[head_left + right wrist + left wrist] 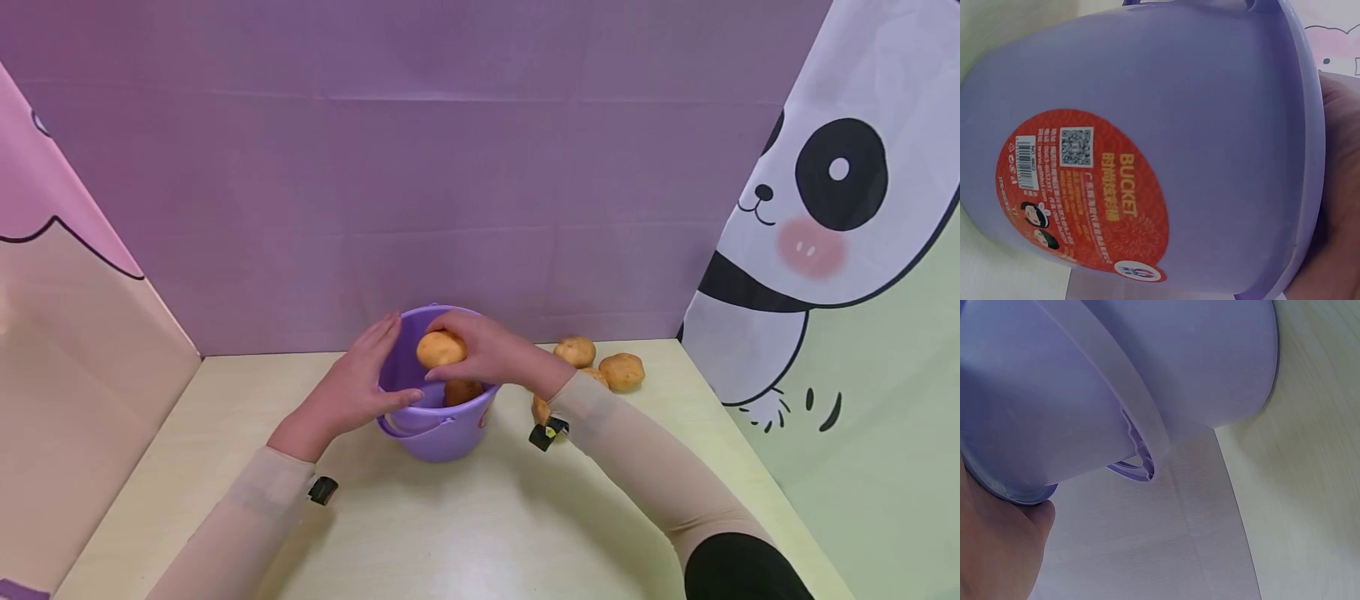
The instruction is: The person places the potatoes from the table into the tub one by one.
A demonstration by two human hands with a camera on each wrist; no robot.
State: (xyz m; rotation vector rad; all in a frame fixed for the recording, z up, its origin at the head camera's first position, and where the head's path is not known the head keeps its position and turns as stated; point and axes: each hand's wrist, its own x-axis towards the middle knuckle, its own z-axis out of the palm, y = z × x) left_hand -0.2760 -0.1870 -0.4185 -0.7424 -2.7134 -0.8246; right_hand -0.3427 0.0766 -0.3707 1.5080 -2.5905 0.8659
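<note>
A purple bucket (442,437) stands upright on the table, its handle hanging down at the front. My left hand (356,387) holds the bucket's left rim, with the thumb reaching across the front of the opening. Over the bucket's mouth, my right hand (487,354) grips a yellow potato (441,349) between thumb and fingers. Another potato (462,392) shows inside the bucket, below the right hand. The right wrist view shows the bucket's side with a red label (1085,194); the held potato is hidden there.
Several potatoes lie on the table right of the bucket, including one at the back (575,351) and one farther right (622,372); the right forearm partly covers others. A purple backdrop (450,167) rises behind the table (450,533). A panda-printed panel (840,350) stands at the right.
</note>
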